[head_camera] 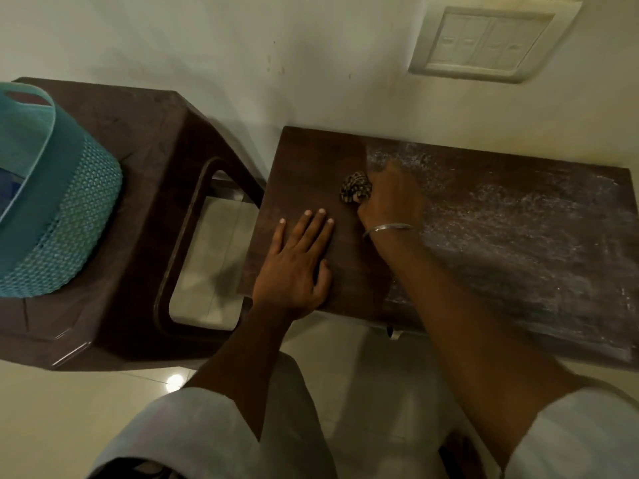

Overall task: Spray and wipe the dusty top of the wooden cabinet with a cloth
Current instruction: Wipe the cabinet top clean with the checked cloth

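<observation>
Under my right hand (390,195) sits a crumpled, dark-and-pale patterned cloth (356,191), bunched into a small knobbly wad; my fingers are curled shut around it and press it down onto the top of the wooden cabinet (518,219), a little left of the middle. A thin, smooth metal bangle (387,229) rings that wrist. My left hand (295,264) lies beside it, palm down and flat, fingers spread open and straight, holding nothing, resting on the near-left part of the same top with the heel of the hand at the front edge. The board is a flat dark brown rectangle. Its left part, around both hands, looks plain and matte, while everything to the right of my right hand is mottled with a pale, chalky, streaky film of dust. Pale loose sleeves (207,433) cover my upper arms at the bottom of the view. Just left of the cabinet stands a dark brown moulded plastic stool (138,167) with rounded corners and a glossy sheen, and through the open side of it I see pale glossy floor tiles (207,271). On the stool rests a teal plastic basket (62,216) with a smooth upper band and a perforated, lattice-like lower wall. Behind everything rises a dull off-white wall (242,46), carrying a rectangular white switch plate (484,43) at the upper right.
</observation>
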`<state>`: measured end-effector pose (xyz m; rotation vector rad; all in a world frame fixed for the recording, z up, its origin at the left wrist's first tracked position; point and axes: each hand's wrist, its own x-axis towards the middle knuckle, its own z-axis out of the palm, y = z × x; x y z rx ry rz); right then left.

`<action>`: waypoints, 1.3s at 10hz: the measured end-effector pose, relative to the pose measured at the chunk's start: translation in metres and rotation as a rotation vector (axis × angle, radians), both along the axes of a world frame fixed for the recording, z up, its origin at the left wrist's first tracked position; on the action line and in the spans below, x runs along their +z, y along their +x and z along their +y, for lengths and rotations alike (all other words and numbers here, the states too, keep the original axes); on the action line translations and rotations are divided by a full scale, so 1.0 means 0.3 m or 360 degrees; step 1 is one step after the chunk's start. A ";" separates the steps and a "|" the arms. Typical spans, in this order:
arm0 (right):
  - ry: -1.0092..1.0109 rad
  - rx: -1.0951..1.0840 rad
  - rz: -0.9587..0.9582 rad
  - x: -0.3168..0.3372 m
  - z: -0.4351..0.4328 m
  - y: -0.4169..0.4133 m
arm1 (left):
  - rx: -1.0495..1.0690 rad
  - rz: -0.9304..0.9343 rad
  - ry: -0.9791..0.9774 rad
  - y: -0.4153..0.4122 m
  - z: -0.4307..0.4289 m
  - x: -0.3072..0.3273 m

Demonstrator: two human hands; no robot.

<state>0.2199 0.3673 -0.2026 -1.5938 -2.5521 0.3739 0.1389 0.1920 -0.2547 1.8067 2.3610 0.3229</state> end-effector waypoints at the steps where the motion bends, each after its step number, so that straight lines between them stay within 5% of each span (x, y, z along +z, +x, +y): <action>1: 0.0022 0.0031 -0.0008 -0.018 -0.029 0.014 | 0.0007 -0.0013 0.0000 0.000 0.001 0.001; 13: 0.0248 0.0116 -0.0033 -0.027 0.223 -0.071 | -0.0005 -0.0030 -0.0038 -0.005 0.001 0.010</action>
